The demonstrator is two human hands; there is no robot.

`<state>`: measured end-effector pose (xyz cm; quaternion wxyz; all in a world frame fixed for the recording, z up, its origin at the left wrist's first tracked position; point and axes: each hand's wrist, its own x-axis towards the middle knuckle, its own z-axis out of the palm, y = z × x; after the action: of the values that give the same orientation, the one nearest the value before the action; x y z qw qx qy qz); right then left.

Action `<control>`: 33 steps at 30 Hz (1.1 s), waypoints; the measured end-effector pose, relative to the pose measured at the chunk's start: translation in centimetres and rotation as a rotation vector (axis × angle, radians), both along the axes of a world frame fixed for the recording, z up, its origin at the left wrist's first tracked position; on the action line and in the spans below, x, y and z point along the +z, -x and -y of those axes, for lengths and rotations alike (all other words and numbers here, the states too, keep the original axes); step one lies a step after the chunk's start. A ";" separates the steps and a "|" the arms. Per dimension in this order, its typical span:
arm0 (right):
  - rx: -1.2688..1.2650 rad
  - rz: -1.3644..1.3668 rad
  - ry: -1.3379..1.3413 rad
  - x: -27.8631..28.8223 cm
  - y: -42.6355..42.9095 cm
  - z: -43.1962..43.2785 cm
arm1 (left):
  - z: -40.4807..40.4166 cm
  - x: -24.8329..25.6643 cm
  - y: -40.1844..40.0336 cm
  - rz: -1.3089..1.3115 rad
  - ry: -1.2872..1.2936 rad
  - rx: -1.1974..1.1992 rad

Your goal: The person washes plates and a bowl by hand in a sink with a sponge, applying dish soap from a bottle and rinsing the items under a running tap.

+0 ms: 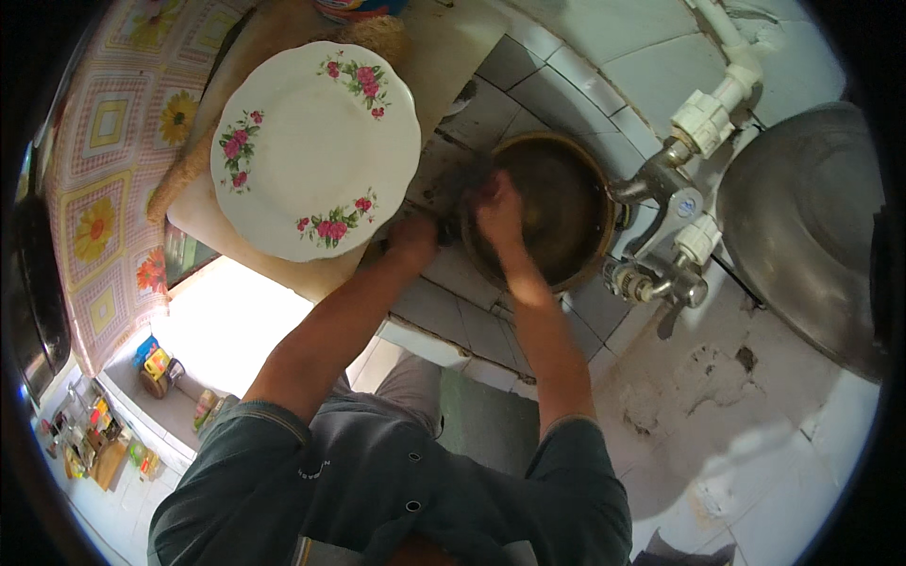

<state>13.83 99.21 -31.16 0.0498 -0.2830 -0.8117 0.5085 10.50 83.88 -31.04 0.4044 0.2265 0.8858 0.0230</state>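
My right hand [497, 205] is bent over the left rim of a round pot or basin [559, 212] with dark liquid in it, standing in a tiled sink [467, 304]. My left hand [414, 237] is low in the sink, left of that vessel and close to the right edge of the white plate. Between the two hands there is a dark, blurred thing [463, 185] that I cannot make out. Motion blur and shadow hide my fingers. A white scalloped plate [311, 156] with pink rose sprays lies left of the sink on a pale slab.
Metal taps [662, 191] on white pipes jut over the vessel's right side. A large metal bowl [793, 226] rests against the right wall. Behind the plate is a brown fibrous scrubber [375, 37]. A flower-patterned cloth [120, 170] covers the surface at far left.
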 end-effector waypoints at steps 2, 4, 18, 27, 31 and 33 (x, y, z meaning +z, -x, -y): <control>-0.049 -0.022 -0.348 -2.4 3.0 -3.0 | 0.3 -2.0 0.0 0.043 0.029 -0.020; -0.059 0.148 -0.498 -2.8 3.6 -7.2 | 0.5 -2.4 0.3 0.130 0.067 -0.045; 0.353 0.553 -0.682 -5.4 -1.0 -3.9 | 0.6 -1.7 -0.1 0.078 0.019 -0.052; 0.323 0.269 -0.670 -8.7 -12.0 -3.7 | 0.5 0.5 0.2 0.098 -0.073 -0.017; 0.296 0.391 -0.416 -6.2 -3.2 -5.0 | 0.2 1.2 0.1 0.087 -0.085 -0.063; 0.347 0.496 -0.495 -4.0 -1.8 -6.6 | 0.4 1.8 0.3 0.085 -0.110 -0.069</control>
<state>15.64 105.77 -35.13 -0.1682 -0.2354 -0.9329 0.2145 10.20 83.46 -29.26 0.4290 0.2776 0.8570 0.0672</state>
